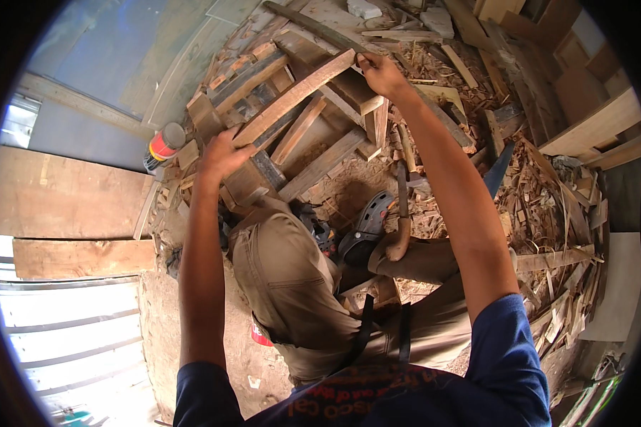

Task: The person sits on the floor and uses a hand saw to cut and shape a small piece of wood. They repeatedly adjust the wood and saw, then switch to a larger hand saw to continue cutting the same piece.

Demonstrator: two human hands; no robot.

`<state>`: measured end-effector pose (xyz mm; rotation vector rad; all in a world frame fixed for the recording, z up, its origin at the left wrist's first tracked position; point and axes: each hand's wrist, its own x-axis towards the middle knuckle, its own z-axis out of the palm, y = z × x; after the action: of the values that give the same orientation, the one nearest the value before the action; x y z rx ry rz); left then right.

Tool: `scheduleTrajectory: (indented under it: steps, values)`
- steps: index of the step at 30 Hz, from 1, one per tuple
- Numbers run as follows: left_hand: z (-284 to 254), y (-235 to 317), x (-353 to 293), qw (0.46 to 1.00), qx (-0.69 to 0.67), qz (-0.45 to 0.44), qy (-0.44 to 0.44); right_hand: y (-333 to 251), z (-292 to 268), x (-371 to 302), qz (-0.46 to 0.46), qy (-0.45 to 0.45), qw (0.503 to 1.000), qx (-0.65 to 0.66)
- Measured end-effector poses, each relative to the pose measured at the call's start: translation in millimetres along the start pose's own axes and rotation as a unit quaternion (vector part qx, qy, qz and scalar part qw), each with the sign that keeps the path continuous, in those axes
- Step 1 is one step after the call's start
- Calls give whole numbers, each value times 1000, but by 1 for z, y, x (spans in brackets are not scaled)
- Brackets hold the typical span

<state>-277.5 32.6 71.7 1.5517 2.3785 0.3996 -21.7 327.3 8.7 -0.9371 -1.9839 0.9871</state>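
A narrow wooden strip (296,97) slants across the space in front of me, its far end up and to the right. My left hand (222,154) grips the near left end, with thumb and fingers around it. At the other end, my right hand (383,75) is closed on the strip with bent fingers. Beneath the strip lies a rough stack of wooden boards and blocks (320,165). A tool with a wooden handle (407,148) stands by the stack below my right hand, its head partly hidden.
Shavings and offcuts (441,67) cover the ground ahead and right. A blue blade (501,169) lies beside my right forearm. A red and yellow can (166,142) sits on the left near a wooden panel (71,192). My clog-shod foot (370,222) rests below the stack.
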Motion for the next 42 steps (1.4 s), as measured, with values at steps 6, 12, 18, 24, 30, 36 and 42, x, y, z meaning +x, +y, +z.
scheduleTrajectory:
  steps: [6,12,18,24,30,36,42]
  values:
    - [41,4,-19,988,122,-31,87,-16,0,-22,31,-2,999,-30]
    - [50,12,-8,980,120,53,148,-14,5,-24,32,86,996,-22]
    - [46,21,2,991,0,41,127,-4,0,-23,59,92,994,-4]
    - [7,-1,-5,988,-148,-16,43,-2,14,-29,51,80,996,-7]
    - [28,-55,-37,965,-112,-5,235,-3,30,-30,47,79,995,-24]
    - [66,-53,-47,919,-201,10,339,23,23,-22,48,85,994,-54]
    - [53,-34,-52,952,-137,71,265,-9,19,-25,84,119,989,8]
